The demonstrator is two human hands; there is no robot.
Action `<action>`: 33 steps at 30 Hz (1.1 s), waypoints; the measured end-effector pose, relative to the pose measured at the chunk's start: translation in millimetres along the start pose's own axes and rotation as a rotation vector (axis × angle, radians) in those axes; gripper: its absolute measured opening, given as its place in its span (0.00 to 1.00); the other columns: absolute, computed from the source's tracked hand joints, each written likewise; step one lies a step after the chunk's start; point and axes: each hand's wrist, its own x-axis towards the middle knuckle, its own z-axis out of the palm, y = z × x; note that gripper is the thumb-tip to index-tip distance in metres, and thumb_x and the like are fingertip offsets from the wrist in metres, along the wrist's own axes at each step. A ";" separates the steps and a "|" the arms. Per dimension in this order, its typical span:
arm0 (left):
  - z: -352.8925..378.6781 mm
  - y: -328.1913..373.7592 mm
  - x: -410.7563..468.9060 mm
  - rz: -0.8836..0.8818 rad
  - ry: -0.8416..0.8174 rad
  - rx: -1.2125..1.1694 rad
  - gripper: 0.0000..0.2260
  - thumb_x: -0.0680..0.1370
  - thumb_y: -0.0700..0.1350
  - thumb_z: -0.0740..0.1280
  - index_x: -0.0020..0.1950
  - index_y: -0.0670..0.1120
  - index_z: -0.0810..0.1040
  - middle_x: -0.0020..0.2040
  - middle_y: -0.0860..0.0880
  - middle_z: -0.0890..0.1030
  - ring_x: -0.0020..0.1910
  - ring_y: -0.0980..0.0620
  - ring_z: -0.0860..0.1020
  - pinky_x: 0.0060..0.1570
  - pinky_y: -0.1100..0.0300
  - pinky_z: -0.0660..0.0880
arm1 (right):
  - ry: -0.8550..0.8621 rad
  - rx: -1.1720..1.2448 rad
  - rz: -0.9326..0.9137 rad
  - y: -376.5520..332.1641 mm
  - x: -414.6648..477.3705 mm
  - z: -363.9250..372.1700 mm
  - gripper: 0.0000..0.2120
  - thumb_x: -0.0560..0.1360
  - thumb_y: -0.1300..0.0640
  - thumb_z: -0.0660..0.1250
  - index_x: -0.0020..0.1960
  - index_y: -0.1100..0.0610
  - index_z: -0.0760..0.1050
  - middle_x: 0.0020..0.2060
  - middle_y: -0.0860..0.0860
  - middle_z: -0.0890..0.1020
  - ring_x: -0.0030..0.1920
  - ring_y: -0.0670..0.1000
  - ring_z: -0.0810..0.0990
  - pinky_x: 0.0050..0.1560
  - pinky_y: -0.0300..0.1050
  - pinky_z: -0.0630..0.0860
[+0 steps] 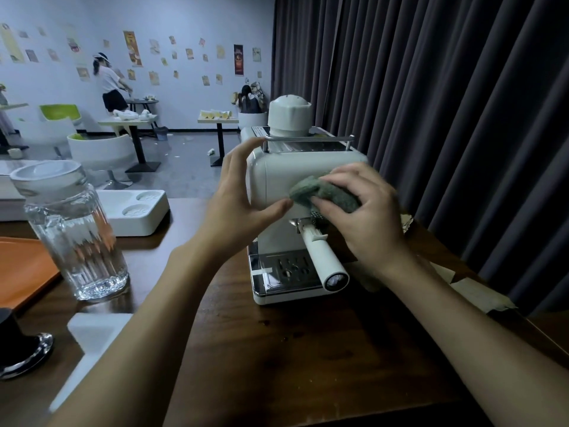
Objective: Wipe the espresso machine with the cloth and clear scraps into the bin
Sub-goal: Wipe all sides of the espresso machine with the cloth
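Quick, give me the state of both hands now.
Left hand: open, braced against the espresso machine.
Right hand: holding the cloth against the machine.

Dark grey pleated curtain is hanging full height along the right side. Pale back wall is carrying scattered posters. Grey floor is running below it. Pedestal tables and white-and-green tub chairs are standing mid-room. A person in a white top is standing at the back wall by a round dark table. Brown wooden table is filling the foreground. Light is looking dim.
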 end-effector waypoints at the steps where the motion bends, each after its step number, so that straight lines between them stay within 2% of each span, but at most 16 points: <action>1: -1.0 -0.8 -0.5 0.001 0.004 0.018 0.36 0.69 0.54 0.77 0.71 0.63 0.60 0.71 0.52 0.67 0.70 0.54 0.70 0.64 0.44 0.75 | -0.019 -0.049 -0.043 0.5 2.9 3.5 0.10 0.69 0.62 0.76 0.50 0.62 0.82 0.47 0.54 0.79 0.48 0.50 0.78 0.51 0.37 0.74; 3: -3.1 -1.4 -1.3 0.003 0.004 0.055 0.34 0.70 0.54 0.77 0.69 0.62 0.62 0.71 0.52 0.68 0.71 0.56 0.68 0.67 0.46 0.72 | -0.025 -0.109 -0.076 5.3 4.4 4.5 0.10 0.69 0.64 0.75 0.50 0.63 0.82 0.47 0.55 0.79 0.48 0.51 0.78 0.53 0.34 0.72; 7: -6.9 -1.4 0.9 -0.017 -0.021 0.035 0.32 0.70 0.52 0.78 0.68 0.61 0.64 0.72 0.54 0.69 0.72 0.54 0.68 0.66 0.46 0.74 | 0.146 -0.157 0.062 16.5 5.9 -10.2 0.10 0.70 0.64 0.74 0.51 0.63 0.81 0.49 0.51 0.77 0.50 0.46 0.75 0.54 0.25 0.67; 10: -9.9 -0.7 1.3 -0.037 -0.034 -0.038 0.32 0.69 0.50 0.79 0.67 0.61 0.66 0.72 0.53 0.69 0.72 0.51 0.70 0.62 0.46 0.77 | 0.104 -0.163 0.056 12.4 10.4 -8.6 0.10 0.69 0.64 0.75 0.50 0.63 0.82 0.47 0.53 0.78 0.48 0.49 0.77 0.52 0.26 0.68; 12: -14.2 0.6 2.3 -0.067 -0.056 -0.059 0.32 0.69 0.51 0.79 0.67 0.60 0.65 0.70 0.53 0.71 0.69 0.48 0.73 0.55 0.44 0.80 | 0.027 -0.170 0.004 8.1 12.9 -4.6 0.11 0.68 0.66 0.75 0.50 0.63 0.82 0.47 0.55 0.78 0.48 0.51 0.78 0.53 0.30 0.69; 14: -18.9 2.1 4.0 -0.083 -0.073 -0.054 0.33 0.68 0.54 0.79 0.67 0.60 0.65 0.69 0.52 0.72 0.68 0.45 0.74 0.47 0.43 0.82 | 0.038 -0.171 0.001 7.3 14.9 -4.8 0.11 0.68 0.67 0.75 0.51 0.64 0.81 0.47 0.55 0.78 0.48 0.52 0.78 0.53 0.33 0.69; 16: -21.4 2.9 4.4 -0.088 -0.081 -0.049 0.33 0.68 0.54 0.79 0.67 0.60 0.65 0.69 0.52 0.71 0.68 0.44 0.74 0.47 0.44 0.83 | 0.078 -0.165 0.015 7.0 14.9 -7.6 0.11 0.69 0.66 0.74 0.51 0.64 0.81 0.47 0.55 0.78 0.48 0.51 0.78 0.53 0.33 0.70; 19: -21.5 4.9 3.7 -0.085 -0.087 -0.048 0.34 0.70 0.46 0.78 0.69 0.57 0.63 0.69 0.54 0.70 0.66 0.50 0.74 0.52 0.53 0.82 | 0.079 -0.162 0.000 3.3 17.3 -9.3 0.11 0.70 0.65 0.74 0.52 0.63 0.81 0.47 0.55 0.78 0.48 0.51 0.78 0.52 0.35 0.71; 21: -21.3 9.5 4.8 -0.093 -0.093 -0.040 0.36 0.71 0.42 0.77 0.70 0.58 0.60 0.70 0.53 0.69 0.64 0.51 0.75 0.49 0.57 0.82 | 0.084 -0.146 -0.007 1.1 22.5 -9.9 0.11 0.70 0.65 0.74 0.53 0.63 0.81 0.48 0.55 0.78 0.49 0.50 0.77 0.52 0.35 0.71; 23: -21.0 15.1 7.7 -0.098 -0.090 0.000 0.40 0.71 0.39 0.77 0.73 0.60 0.57 0.74 0.52 0.64 0.66 0.51 0.72 0.46 0.64 0.81 | 0.061 -0.149 -0.026 2.1 27.1 -10.6 0.11 0.71 0.65 0.73 0.53 0.63 0.81 0.49 0.55 0.77 0.50 0.51 0.77 0.53 0.36 0.71; 25: -19.9 20.0 8.7 -0.092 -0.109 0.034 0.43 0.71 0.38 0.77 0.74 0.62 0.55 0.71 0.57 0.62 0.66 0.53 0.69 0.44 0.70 0.78 | 0.034 -0.192 -0.053 6.8 28.0 -12.2 0.11 0.70 0.66 0.73 0.53 0.63 0.81 0.49 0.55 0.77 0.50 0.52 0.77 0.54 0.38 0.72; 27: -19.2 23.7 7.1 -0.087 -0.117 0.069 0.42 0.72 0.40 0.76 0.75 0.62 0.55 0.69 0.61 0.61 0.66 0.51 0.70 0.50 0.63 0.80 | 0.055 -0.198 -0.028 12.7 27.9 -16.1 0.11 0.70 0.66 0.73 0.53 0.63 0.81 0.48 0.54 0.77 0.49 0.51 0.77 0.53 0.38 0.72; 29: -16.4 27.8 5.8 -0.062 -0.070 0.128 0.38 0.73 0.42 0.76 0.76 0.59 0.58 0.70 0.60 0.61 0.69 0.52 0.68 0.62 0.51 0.76 | 0.082 -0.161 0.023 16.6 26.9 -21.6 0.10 0.71 0.64 0.73 0.53 0.62 0.81 0.48 0.53 0.78 0.47 0.49 0.76 0.51 0.31 0.70; 31: -10.3 36.4 6.4 0.016 0.019 0.237 0.33 0.74 0.45 0.74 0.74 0.55 0.62 0.72 0.55 0.61 0.71 0.54 0.63 0.71 0.51 0.66 | 0.075 -0.102 0.063 18.2 24.9 -27.4 0.11 0.71 0.62 0.74 0.53 0.60 0.81 0.48 0.52 0.78 0.47 0.46 0.76 0.50 0.26 0.68; 33: -1.4 51.3 7.2 0.133 0.110 0.380 0.27 0.75 0.46 0.72 0.71 0.51 0.67 0.71 0.50 0.64 0.70 0.52 0.64 0.69 0.52 0.65 | 0.042 -0.029 0.108 19.0 21.5 -33.9 0.12 0.71 0.60 0.75 0.54 0.58 0.80 0.48 0.50 0.79 0.48 0.45 0.77 0.50 0.28 0.71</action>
